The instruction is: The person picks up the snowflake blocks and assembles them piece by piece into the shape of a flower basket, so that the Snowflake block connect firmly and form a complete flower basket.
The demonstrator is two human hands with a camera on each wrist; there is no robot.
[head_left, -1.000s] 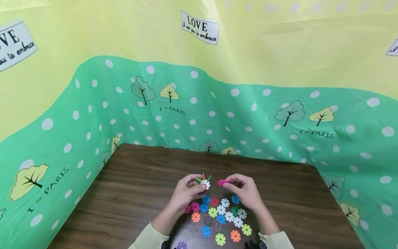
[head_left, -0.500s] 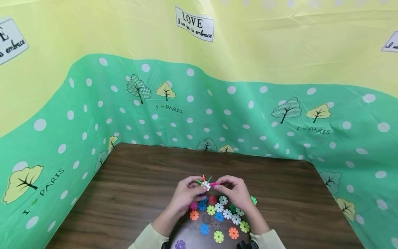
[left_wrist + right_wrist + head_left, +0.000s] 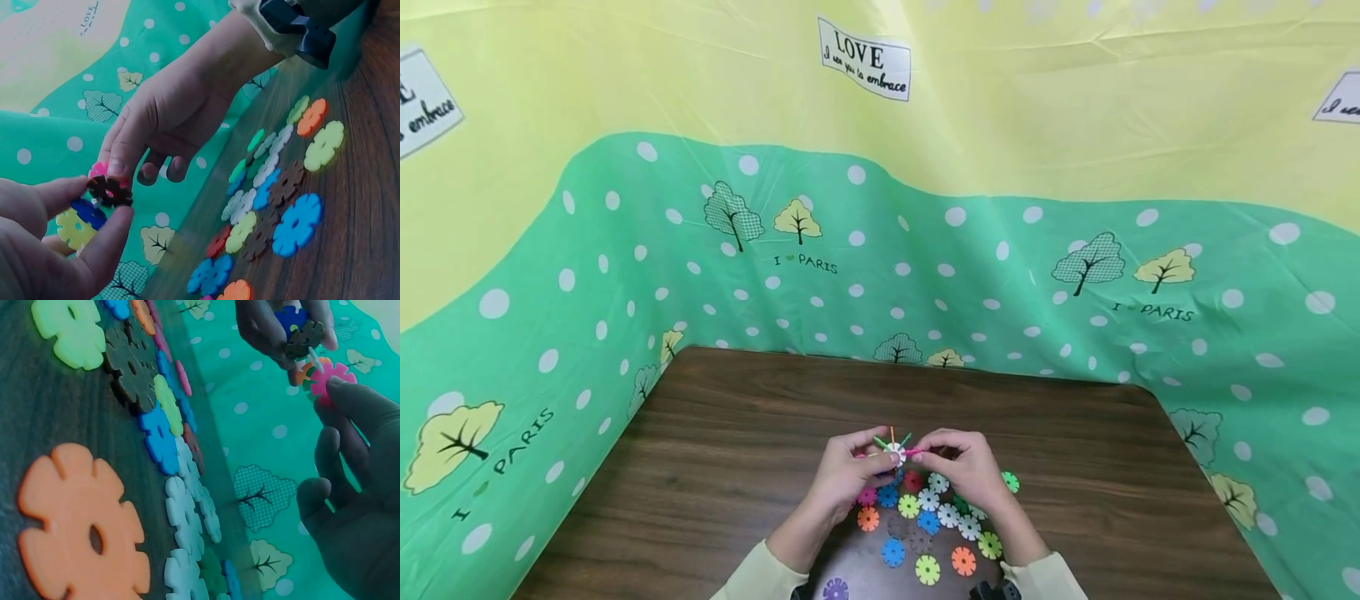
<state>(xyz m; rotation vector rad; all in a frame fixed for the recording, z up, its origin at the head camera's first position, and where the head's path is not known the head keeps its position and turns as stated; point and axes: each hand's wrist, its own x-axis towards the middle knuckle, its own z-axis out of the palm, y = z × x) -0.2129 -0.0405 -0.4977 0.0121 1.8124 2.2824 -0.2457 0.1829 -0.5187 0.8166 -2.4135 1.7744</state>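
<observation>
In the head view my left hand [image 3: 842, 468] pinches a cluster of slotted plastic discs around a white notched disc [image 3: 894, 454], with green and orange discs standing out edge-on. My right hand [image 3: 964, 465] pinches a pink notched disc [image 3: 330, 381] by its edge at the cluster's right side. The left wrist view shows a brown disc [image 3: 107, 190], a blue disc [image 3: 89, 214] and a yellow disc [image 3: 72, 230] in the cluster, between my left thumb and fingers. Whether the pink disc's slot is fully joined to the white disc, I cannot tell.
Several loose notched discs lie on the dark wooden table [image 3: 715, 467] below my hands, among them a blue disc [image 3: 892, 552], an orange disc [image 3: 963, 561] and a purple disc [image 3: 835, 590]. A green and yellow patterned cloth [image 3: 880, 217] hangs behind and beside the table.
My right hand has moved left, bringing the pink disc from apart to the white disc's right edge. My left hand still holds the cluster in nearly the same place.
</observation>
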